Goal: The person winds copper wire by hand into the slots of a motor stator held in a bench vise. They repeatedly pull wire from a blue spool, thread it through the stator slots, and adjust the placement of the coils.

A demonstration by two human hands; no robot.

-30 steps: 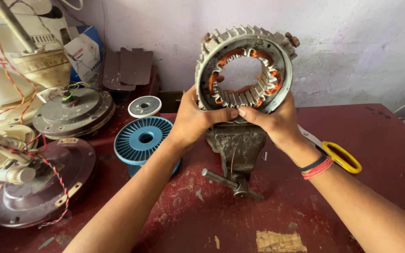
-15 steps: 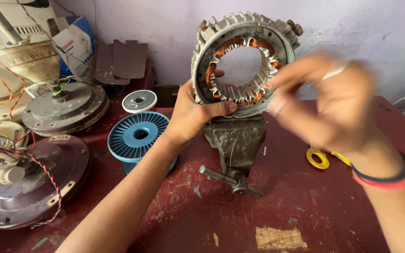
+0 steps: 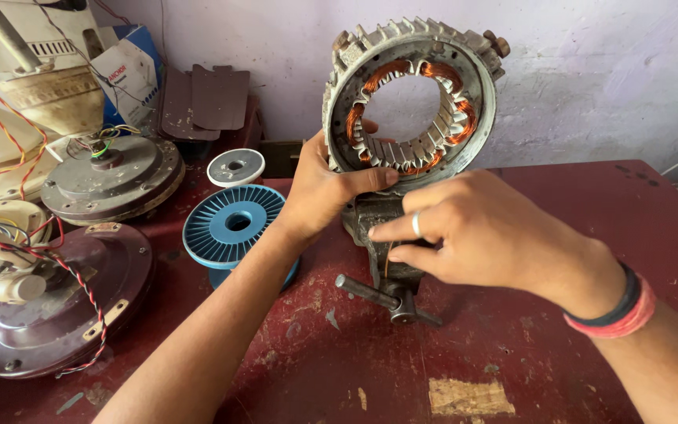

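A round metal motor stator [image 3: 413, 98] with copper windings stands upright, clamped in a small bench vise [image 3: 382, 259] on the red table [image 3: 512, 369]. My left hand [image 3: 327, 188] grips the stator's lower left rim, thumb across the front. My right hand [image 3: 480, 235], with a ring and wristbands, hovers in front of the vise just below the stator, fingers pinched on a thin copper wire [image 3: 387, 259] that hangs down.
A blue wire spool [image 3: 233, 228] sits left of the vise, a smaller white spool [image 3: 235, 167] behind it. Fan motor housings [image 3: 111, 177] and a brown motor cover [image 3: 49, 306] with red-white wires crowd the left side. A wall rises behind the table.
My right hand left the stator's lower right rim, swung out to the right, and now sits in front of the vise pinching a thin wire. My left hand kept its grip.
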